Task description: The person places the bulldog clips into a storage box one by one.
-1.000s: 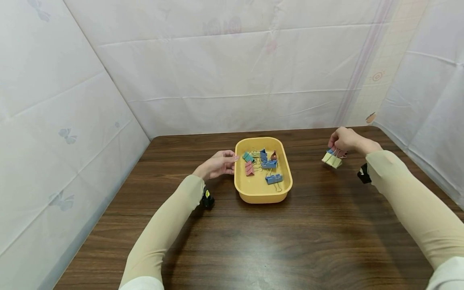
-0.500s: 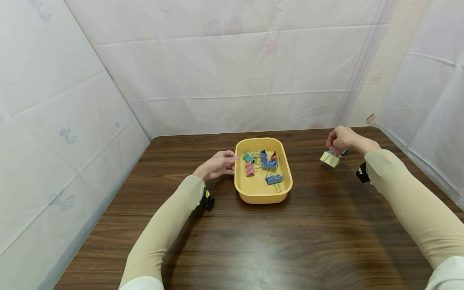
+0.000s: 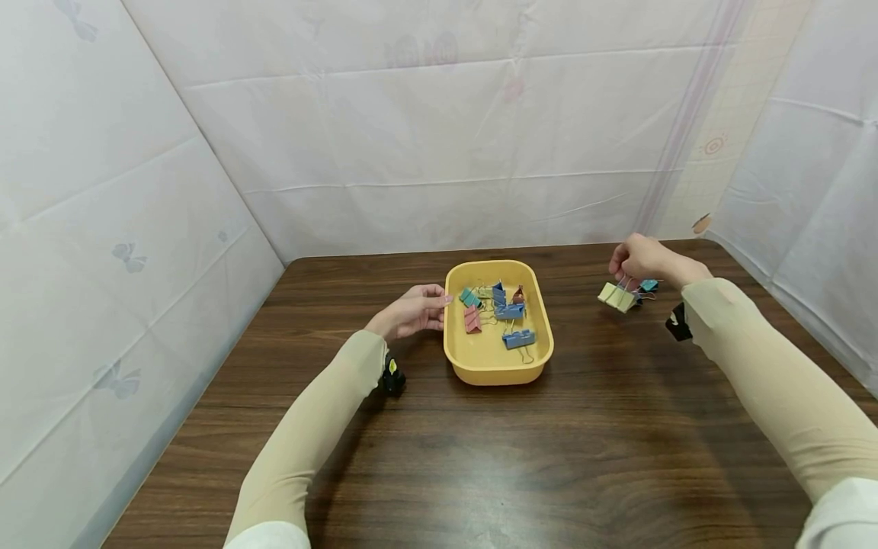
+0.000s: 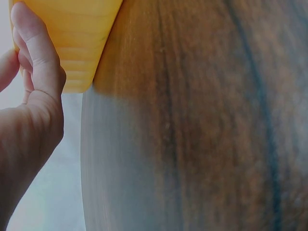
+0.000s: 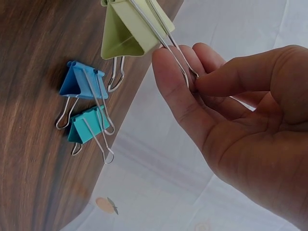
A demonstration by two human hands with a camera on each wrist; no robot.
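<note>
— What does the right hand (image 5: pixel 240 125) hold?

— A pale yellow-green binder clip (image 5: pixel 137 26). The thumb and forefinger pinch the ends of its two wire handles, so the grip is clamped on the wire and not on the body. The clip hangs clear of the table (image 3: pixel 604 427), above its far right corner.

— How does the clip look?

— A folded wedge of painted metal, triangular from the end, with two silver wire loops running from its mouth to the fingertips (image 5: pixel 175 72). In the head view it is the light block (image 3: pixel 616 296) just below the right hand (image 3: pixel 641 259).

— Which way does it lie?

— The handles run from the fingers to the body, so the folded spine points away from the hand. In the head view it hangs tilted, its long edge sloping from upper left to lower right.

— Anything beneath it?

— Two more clips lie on the table by the far right corner: a blue clip (image 5: pixel 82 81) and a teal clip (image 5: pixel 86 126), side by side and touching, handles spread on the wood.

— And the left hand (image 3: pixel 411 311)?

— It rests against the left wall of a yellow tray (image 3: pixel 497 364) near the middle of the table, fingers (image 4: pixel 36 48) loosely bent along the wall, nothing pinched. The grip is slack. The tray holds blue, teal and pink clips in a loose heap.

— The surroundings?

— Dark brown wood-grain table, closed in on the far, left and right edges by white sheeting with faint butterfly prints.
</note>
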